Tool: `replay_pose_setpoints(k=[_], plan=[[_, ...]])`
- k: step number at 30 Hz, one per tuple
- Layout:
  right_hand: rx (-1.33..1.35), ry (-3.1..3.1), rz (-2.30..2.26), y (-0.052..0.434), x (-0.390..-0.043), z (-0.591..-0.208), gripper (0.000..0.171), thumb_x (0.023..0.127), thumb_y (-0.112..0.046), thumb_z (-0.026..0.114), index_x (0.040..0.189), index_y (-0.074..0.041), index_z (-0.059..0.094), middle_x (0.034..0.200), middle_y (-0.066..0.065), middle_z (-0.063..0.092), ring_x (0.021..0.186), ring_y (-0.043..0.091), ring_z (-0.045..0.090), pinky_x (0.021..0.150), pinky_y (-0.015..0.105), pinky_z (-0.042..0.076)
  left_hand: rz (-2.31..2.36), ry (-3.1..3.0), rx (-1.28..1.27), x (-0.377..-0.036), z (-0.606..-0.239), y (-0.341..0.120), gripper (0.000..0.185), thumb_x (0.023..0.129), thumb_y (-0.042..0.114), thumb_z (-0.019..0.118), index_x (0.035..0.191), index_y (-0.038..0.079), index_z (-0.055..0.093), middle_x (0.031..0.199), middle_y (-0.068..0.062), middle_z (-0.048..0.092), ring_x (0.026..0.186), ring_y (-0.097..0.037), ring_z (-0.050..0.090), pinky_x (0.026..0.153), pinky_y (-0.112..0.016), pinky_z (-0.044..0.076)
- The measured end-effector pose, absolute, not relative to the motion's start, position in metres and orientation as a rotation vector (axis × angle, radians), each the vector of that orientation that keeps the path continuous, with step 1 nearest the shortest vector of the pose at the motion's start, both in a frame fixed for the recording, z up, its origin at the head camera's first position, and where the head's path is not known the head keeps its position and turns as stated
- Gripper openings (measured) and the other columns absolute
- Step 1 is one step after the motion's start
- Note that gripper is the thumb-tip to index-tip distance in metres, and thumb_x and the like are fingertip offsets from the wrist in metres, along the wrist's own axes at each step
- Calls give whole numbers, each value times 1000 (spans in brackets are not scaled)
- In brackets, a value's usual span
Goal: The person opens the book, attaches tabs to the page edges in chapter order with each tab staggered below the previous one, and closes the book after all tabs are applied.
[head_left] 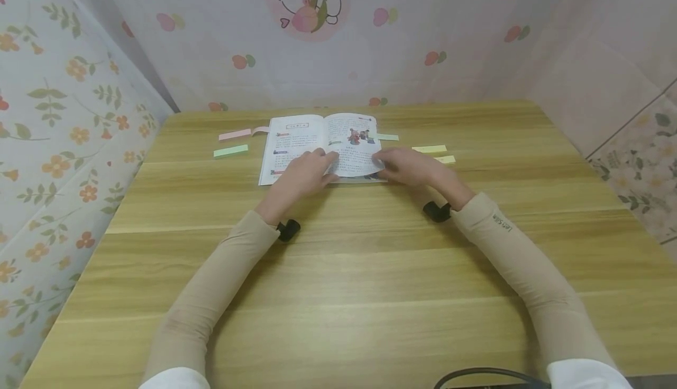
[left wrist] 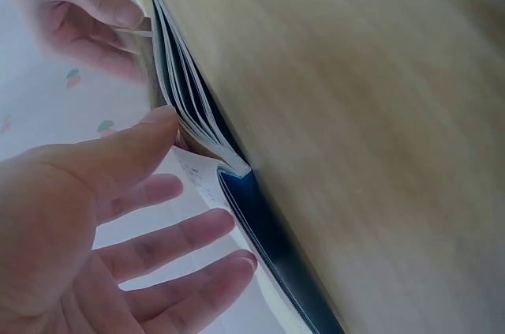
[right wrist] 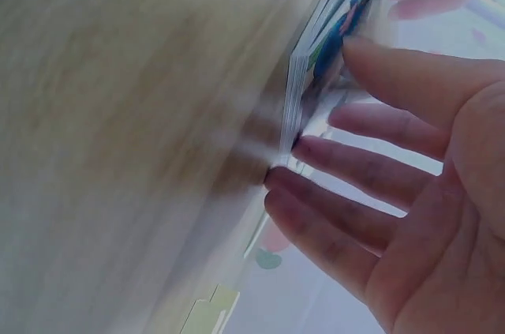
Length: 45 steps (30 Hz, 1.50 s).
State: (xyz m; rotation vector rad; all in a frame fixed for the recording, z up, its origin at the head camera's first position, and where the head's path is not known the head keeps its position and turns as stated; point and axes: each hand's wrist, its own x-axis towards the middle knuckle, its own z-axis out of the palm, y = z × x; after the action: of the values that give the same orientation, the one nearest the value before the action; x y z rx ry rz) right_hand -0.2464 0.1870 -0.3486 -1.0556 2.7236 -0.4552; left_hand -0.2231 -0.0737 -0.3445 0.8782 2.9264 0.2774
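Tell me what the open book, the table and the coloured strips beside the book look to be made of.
Open book: paper pages, printed, slightly glossy; thin stacked leaves show at the wrist views.
Table: wood-grain surface, probably laminate, smooth with banded streaks.
Coloured strips, such as the green strip: likely paper sticky notes, matte pastel.

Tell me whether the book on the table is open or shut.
Open. The book lies flat on the table showing two printed pages, with the left hand and right hand resting on its near edge.

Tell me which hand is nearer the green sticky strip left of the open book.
Left. The left hand rests on the book's lower pages, closer to the green strip; the right hand lies at the book's far side.
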Motion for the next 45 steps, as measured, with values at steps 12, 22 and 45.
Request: replay_pose_setpoints(k=[12,22,45], plan=[[-956,2776,-458,184,-246,-352,44,90,-14,78,127,2,61,98,11,61,86,25,51,76,38,44,266,2909,874,-226,-344,-73,51,102,31,62,144,5,52,120,-17,61,97,-29,60,83,-41,54],[-1012,2813,-523,188,-247,-344,33,98,-5,65,128,9,63,122,23,67,103,35,66,95,48,52,281,2905,858,-226,-344,-74,50,102,31,63,144,6,52,121,-17,61,99,-29,60,85,-41,53],[-614,2755,-1195,182,-246,-342,47,98,-2,61,141,8,47,120,28,63,113,43,63,98,50,51,235,2901,862,-224,-341,-69,46,103,31,60,140,5,56,119,-16,61,102,-28,57,85,-41,52]])
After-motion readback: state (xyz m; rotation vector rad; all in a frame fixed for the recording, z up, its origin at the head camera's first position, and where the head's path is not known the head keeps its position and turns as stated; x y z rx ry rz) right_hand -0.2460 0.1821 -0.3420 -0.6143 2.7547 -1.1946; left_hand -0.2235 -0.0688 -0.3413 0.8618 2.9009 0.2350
